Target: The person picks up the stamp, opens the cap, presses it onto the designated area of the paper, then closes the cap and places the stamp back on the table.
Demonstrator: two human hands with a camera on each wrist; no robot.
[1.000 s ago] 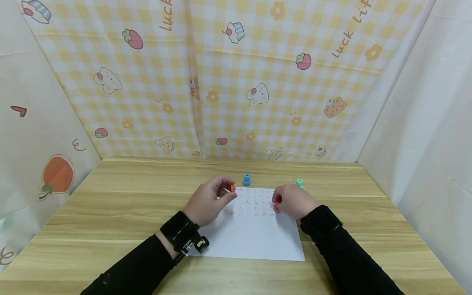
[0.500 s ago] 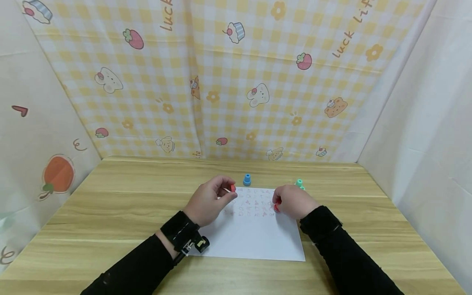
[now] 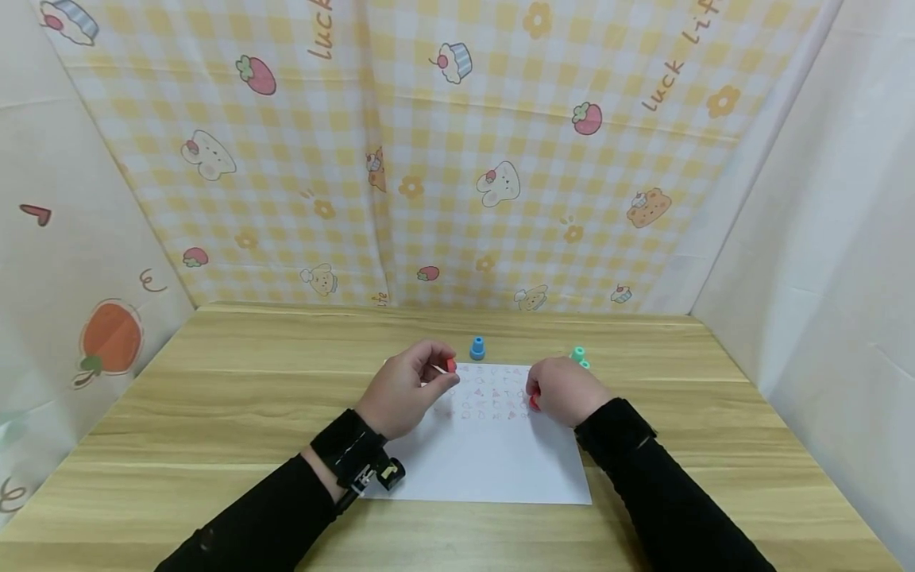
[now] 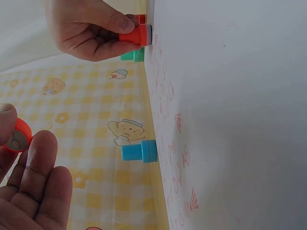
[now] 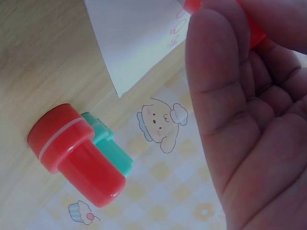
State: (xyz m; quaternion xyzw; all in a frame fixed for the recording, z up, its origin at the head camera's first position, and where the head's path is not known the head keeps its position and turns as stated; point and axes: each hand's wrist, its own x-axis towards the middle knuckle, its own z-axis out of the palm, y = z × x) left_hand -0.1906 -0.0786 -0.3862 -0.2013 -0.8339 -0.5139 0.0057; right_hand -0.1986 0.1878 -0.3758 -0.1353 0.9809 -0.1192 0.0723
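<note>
My right hand (image 3: 572, 391) grips a red toy stamp (image 4: 135, 36) by its handle, thumb and fingers round it. The stamp's grey face end meets the white paper (image 3: 493, 465) at the right end of the rows of small red prints (image 3: 479, 403). Over the paper's upper left, my left hand (image 3: 406, 389) pinches a small round red cap (image 4: 19, 136) between thumb and fingers. The cap's grey face carries a line drawing, turned toward the left wrist camera.
A blue stamp (image 3: 477, 349) stands just behind the paper's far edge. Beyond the right hand is a green stamp (image 3: 578, 354), with a second red stamp (image 5: 88, 158) beside it in the right wrist view. A checked cloth (image 3: 457, 159) hangs behind the wooden table (image 3: 250, 381).
My right wrist has shifted very slightly left, with the red stamp staying at nearly the same spot. The left hand and its cap have kept still.
</note>
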